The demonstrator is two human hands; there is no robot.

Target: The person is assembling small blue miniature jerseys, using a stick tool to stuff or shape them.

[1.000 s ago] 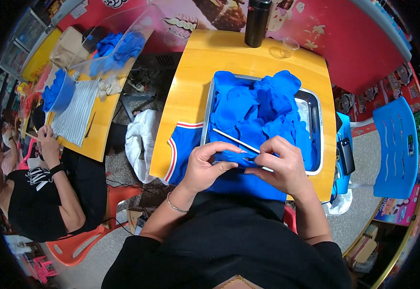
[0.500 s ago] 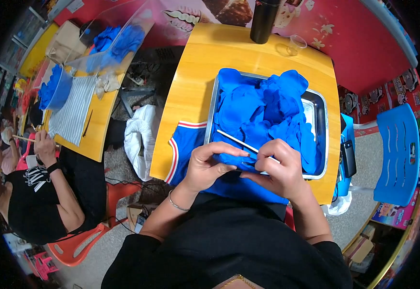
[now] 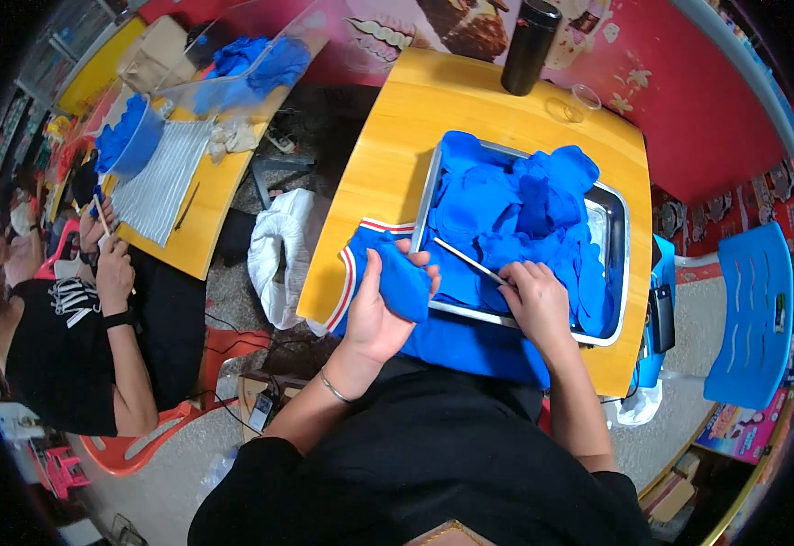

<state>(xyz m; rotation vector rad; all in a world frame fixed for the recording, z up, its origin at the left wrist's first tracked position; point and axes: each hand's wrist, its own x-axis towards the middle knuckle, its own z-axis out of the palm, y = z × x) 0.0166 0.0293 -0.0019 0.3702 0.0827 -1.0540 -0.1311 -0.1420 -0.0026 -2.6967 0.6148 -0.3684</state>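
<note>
My left hand holds a rounded blue cloth piece, its palm turned up and the thumb against the piece's left side. Between the fingertips of my right hand is a thin pale stick, slanting up to the left across the near part of a metal tray. Overlapping blue cloth pieces fill most of that tray. Beneath the tray's near left corner lies a blue garment with red and white striped trim, hanging toward my lap.
A dark bottle and a clear cup stand at the yellow table's far edge. On the right is a blue chair. At a table on the left, a co-worker holds a stick beside a blue basin.
My hands have moved apart. The left now holds the blue piece up to the left of the tray; the right has drawn away with the stick. The view has shifted slightly.
</note>
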